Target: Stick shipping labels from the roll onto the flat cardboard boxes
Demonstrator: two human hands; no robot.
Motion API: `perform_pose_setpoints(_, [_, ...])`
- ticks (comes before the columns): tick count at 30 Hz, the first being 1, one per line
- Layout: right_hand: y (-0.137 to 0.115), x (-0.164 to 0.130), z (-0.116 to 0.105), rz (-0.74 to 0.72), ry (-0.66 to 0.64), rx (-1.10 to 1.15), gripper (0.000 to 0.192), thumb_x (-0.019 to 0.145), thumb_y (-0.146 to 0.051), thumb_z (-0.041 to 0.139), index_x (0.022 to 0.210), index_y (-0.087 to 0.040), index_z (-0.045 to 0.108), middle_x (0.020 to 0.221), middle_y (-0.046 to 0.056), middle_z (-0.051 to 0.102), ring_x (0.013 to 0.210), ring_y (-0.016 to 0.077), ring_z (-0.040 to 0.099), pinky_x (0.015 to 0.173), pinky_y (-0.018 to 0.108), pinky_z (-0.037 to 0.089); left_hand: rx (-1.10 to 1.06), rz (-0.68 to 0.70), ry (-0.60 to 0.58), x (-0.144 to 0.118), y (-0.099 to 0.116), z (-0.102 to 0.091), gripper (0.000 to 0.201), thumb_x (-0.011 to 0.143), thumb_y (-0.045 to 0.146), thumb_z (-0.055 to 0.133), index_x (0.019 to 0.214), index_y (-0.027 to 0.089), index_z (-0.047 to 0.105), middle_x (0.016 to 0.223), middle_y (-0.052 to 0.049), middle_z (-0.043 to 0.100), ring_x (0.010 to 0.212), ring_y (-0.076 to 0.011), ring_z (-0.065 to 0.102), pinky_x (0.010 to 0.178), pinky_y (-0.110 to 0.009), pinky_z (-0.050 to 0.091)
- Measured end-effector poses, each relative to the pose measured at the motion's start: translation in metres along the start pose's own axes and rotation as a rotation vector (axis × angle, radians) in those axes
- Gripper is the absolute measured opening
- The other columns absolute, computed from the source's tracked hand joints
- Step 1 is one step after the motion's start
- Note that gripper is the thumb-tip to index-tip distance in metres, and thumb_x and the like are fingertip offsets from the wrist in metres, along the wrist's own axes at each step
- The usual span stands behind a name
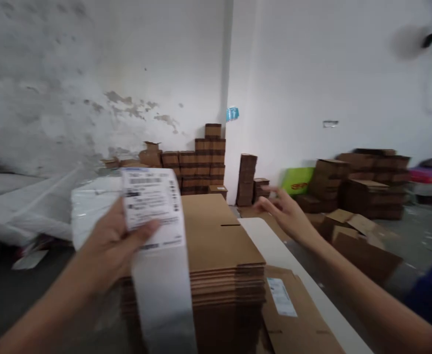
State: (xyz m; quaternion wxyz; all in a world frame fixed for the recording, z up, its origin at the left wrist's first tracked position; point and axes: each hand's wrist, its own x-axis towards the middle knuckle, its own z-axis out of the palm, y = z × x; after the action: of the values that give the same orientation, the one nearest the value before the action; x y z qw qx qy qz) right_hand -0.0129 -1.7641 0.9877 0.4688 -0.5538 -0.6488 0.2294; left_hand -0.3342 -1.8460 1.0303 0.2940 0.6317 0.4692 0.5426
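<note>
My left hand point(108, 246) grips a long strip of printed labels point(155, 211), thumb on its face and fingers behind it. The strip hangs down in front of a tall stack of flattened cardboard boxes point(216, 246). To the right of that stack, my right hand point(284, 211) is raised with the index finger stretched out and the others bent. Nothing shows between its fingers. Lower down lies a flat cardboard box point(297, 319) with a white label point(281, 296) on it, beside the stack.
A white tabletop point(308, 290) runs along the right of the boxes. Plastic-wrapped white material point(94, 201) stands at left. Against the wall are bundled cartons point(203, 164), with more carton piles point(371, 189) and a green bag point(297, 180) at right. Opened cardboard point(363, 250) lies on the floor.
</note>
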Motion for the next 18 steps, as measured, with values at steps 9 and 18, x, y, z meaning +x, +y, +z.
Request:
perform_pose_setpoints(9, [-0.167, -0.009, 0.097, -0.271, -0.652, 0.327, 0.047, 0.064, -0.026, 0.077, 0.104, -0.02, 0.052, 0.077, -0.001, 0.064, 0.07, 0.012, 0.059, 0.068, 0.028, 0.047, 0.152, 0.067, -0.225, -0.01, 0.005, -0.021, 0.039, 0.082, 0.022, 0.05, 0.119, 0.017, 0.061, 0.121, -0.005, 0.065, 0.117, -0.027, 0.054, 0.101, -0.036, 0.041])
perform_pose_setpoints(18, [-0.186, -0.004, 0.119, -0.26, -0.809, 0.419, 0.023, 0.065, -0.013, 0.071, 0.084, -0.017, 0.058, 0.072, -0.002, 0.063, 0.068, 0.0101, 0.058, 0.067, 0.026, 0.046, -0.445, -0.307, -0.251, -0.016, 0.01, -0.047, 0.051, 0.081, 0.053, 0.046, 0.103, 0.012, 0.065, 0.096, -0.011, 0.072, 0.096, -0.029, 0.064, 0.091, -0.041, 0.047])
